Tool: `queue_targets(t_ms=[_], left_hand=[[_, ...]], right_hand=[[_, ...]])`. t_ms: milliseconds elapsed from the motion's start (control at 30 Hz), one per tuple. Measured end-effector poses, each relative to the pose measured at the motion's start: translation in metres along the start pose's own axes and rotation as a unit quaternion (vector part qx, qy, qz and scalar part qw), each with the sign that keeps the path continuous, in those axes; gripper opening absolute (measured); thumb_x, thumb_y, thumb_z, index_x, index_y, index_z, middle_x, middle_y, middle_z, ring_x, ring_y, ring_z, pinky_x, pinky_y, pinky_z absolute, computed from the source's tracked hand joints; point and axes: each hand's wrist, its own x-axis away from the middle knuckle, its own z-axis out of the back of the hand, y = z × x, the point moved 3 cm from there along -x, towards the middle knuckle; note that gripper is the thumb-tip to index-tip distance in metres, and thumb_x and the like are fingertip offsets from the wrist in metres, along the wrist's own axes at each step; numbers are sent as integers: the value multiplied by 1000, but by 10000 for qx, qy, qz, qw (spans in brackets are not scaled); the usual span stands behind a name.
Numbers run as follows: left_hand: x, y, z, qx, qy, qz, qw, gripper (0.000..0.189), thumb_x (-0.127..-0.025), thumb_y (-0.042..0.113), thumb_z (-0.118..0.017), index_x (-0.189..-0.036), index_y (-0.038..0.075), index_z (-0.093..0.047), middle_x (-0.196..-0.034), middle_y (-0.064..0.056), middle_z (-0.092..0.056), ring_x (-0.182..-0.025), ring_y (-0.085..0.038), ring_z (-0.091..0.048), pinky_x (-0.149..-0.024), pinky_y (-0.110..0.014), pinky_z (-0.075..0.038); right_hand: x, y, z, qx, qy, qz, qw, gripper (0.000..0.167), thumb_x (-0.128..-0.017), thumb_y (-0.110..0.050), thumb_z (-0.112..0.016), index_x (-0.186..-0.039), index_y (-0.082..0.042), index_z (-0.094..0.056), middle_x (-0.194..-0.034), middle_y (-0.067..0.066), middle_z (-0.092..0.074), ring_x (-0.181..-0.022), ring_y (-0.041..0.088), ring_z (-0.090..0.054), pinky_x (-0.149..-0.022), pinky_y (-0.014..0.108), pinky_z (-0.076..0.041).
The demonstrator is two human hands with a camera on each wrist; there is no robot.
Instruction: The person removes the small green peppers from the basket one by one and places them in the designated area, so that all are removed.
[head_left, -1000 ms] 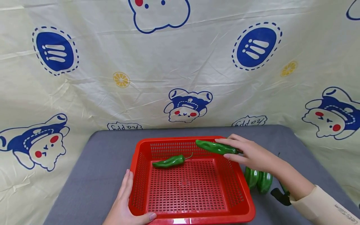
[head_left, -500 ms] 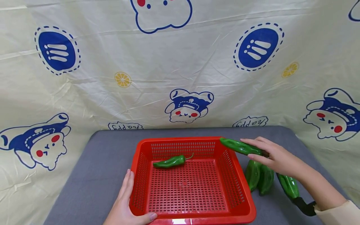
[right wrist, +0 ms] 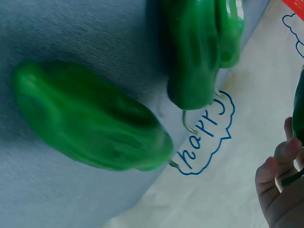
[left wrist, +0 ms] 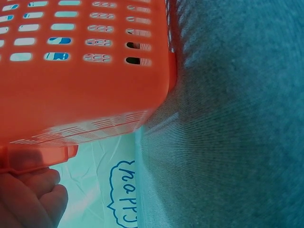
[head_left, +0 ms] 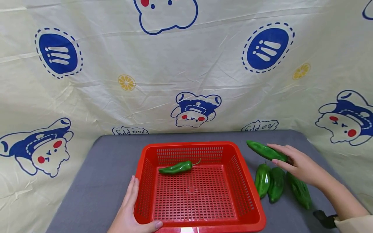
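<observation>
My right hand [head_left: 301, 166] pinches a green chili pepper [head_left: 262, 149] near its stem end, holding it beyond the right rim of the red basket [head_left: 192, 202]. At the right edge of the right wrist view, that hand's fingers [right wrist: 269, 172] curl by the pepper's stem. One more green pepper [head_left: 176, 167] lies inside the basket near its back wall. My left hand [head_left: 129, 210] grips the basket's near left corner, thumb over the front rim and fingers along the side. In the left wrist view the basket's outer wall [left wrist: 85, 90] fills the upper left.
On the grey table [head_left: 96, 187], right of the basket, lie three more green peppers: one close to the basket [head_left: 263, 179], one beside it [head_left: 276, 184], another farther right [head_left: 298, 191]. A patterned cloth [head_left: 145, 106] hangs behind. A black band [head_left: 323, 219] shows by the right wrist.
My right hand has carried its pepper rightward, from over the basket to beyond its right rim. More of the peppers on the table now show. The left hand and basket stay put.
</observation>
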Motion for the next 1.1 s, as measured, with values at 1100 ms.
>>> queue_targets(t_ms=[1100], left_hand=[[-1, 2, -2, 179, 12, 181, 9997, 123, -68, 31, -89, -160, 32, -6, -165, 10, 2, -143, -38, -21, -84, -46, -61]], right_hand=[[-21, -19, -61, 964, 31, -1279, 9871, 57, -95, -34, -62, -144, -12, -44, -114, 20, -59, -77, 24, -57, -50, 30, -40]])
